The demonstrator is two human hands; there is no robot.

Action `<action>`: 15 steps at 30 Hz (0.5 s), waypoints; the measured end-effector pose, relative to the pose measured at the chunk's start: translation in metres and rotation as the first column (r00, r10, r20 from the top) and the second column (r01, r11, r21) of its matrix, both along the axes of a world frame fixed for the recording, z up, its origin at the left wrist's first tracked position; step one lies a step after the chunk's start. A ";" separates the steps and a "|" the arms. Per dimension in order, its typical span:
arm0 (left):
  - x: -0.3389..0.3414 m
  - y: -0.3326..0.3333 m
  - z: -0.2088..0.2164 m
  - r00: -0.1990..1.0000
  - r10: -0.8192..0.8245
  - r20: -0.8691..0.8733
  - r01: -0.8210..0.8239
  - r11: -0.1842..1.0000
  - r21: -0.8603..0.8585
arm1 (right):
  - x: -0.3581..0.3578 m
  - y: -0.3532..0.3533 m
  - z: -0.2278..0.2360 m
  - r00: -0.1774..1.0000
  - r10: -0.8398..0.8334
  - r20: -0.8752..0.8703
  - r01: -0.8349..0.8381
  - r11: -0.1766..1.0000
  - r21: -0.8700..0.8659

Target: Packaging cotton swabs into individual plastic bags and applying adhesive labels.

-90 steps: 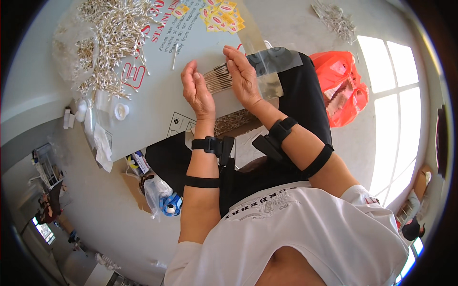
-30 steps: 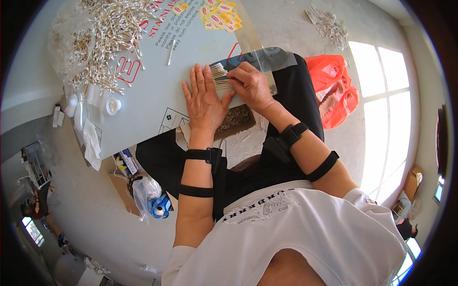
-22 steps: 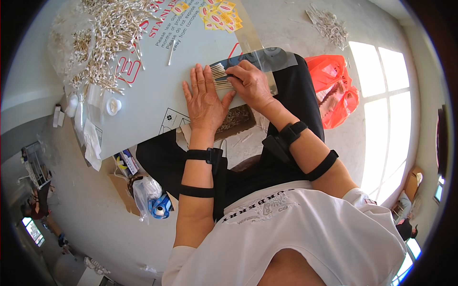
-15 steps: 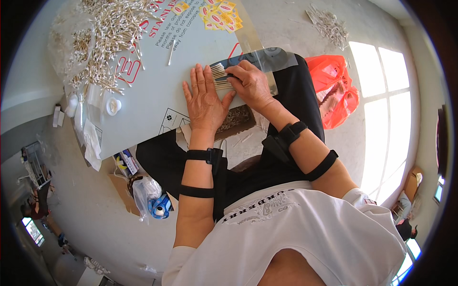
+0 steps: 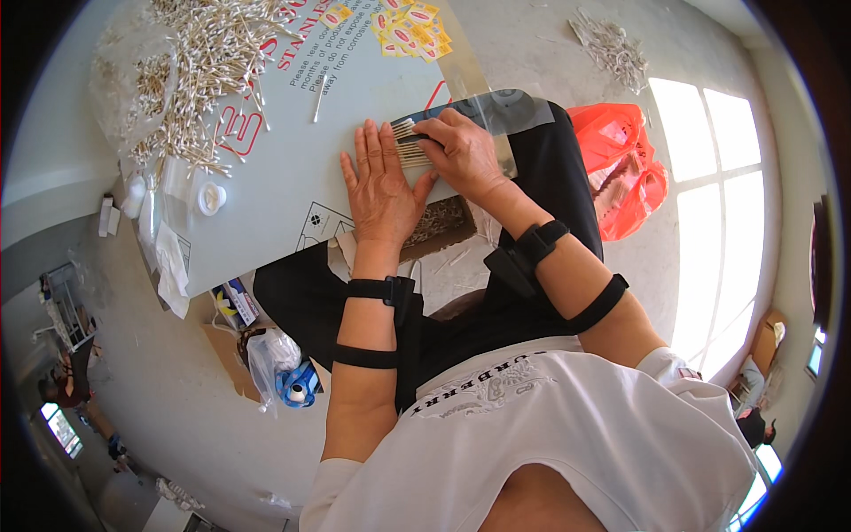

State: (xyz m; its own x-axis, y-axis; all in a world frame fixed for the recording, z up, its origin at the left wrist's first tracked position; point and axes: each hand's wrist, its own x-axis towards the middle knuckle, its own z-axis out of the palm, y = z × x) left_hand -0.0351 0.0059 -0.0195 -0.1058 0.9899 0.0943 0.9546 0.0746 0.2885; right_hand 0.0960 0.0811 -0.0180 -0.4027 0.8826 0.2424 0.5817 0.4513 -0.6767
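Note:
A row of cotton swabs (image 5: 410, 154) lies side by side near the table's right edge. My left hand (image 5: 386, 195) rests flat beside it, fingers stretched out, with its thumb and forefinger along the swabs' left ends. Over the row's right side, my right hand (image 5: 466, 160) is closed, thumb and fingertips pinched together. A small dark strip shows at those fingertips; what they hold is too hidden to name. Beyond them a dark glossy sheet (image 5: 501, 102) sits at the table's edge. A single swab (image 5: 317, 106) lies apart, up and to the left of my hands.
A big pile of loose swabs (image 5: 191, 80) covers the table's far left. Yellow-and-white labels (image 5: 412, 31) lie at the far edge. A small round white tub (image 5: 211, 199) stands near the left edge. Below the table sits a cardboard box (image 5: 456, 232); a red plastic bag (image 5: 612, 120) is right.
My right hand has shifted very slightly left over the swabs, and fewer of their far tips show. My left hand stays almost where it was.

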 end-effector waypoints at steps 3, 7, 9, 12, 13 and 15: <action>0.000 0.000 0.001 1.000 0.006 -0.002 -0.006 1.000 -0.014 | 0.001 0.001 0.001 0.999 0.016 0.033 -0.016 1.000 -0.016; -0.003 -0.001 0.001 1.000 -0.002 -0.020 0.002 1.000 -0.016 | 0.007 0.006 0.003 0.989 0.150 -0.005 -0.150 0.986 -0.073; -0.001 0.000 0.004 1.000 -0.006 0.014 0.007 1.000 -0.020 | 0.012 0.011 0.005 0.983 0.181 0.028 -0.178 0.981 -0.072; -0.001 -0.001 0.005 0.999 -0.009 0.049 0.010 1.000 -0.026 | 0.013 0.016 0.005 0.973 0.219 0.067 -0.214 0.974 -0.073; -0.002 -0.001 0.005 0.999 -0.010 0.051 0.011 1.000 -0.030 | 0.013 0.018 0.005 0.971 0.225 0.076 -0.219 0.973 -0.074; -0.003 0.000 0.003 0.999 -0.016 0.038 0.018 0.999 -0.033 | 0.011 0.020 0.006 0.978 0.198 0.064 -0.190 0.976 -0.106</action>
State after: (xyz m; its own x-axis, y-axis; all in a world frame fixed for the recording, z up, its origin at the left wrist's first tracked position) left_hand -0.0376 0.0055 -0.0167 -0.0917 0.9941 0.0577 0.9444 0.0684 0.3217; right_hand 0.1068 0.1008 -0.0118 -0.5823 0.8039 0.1213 0.5395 0.4937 -0.6820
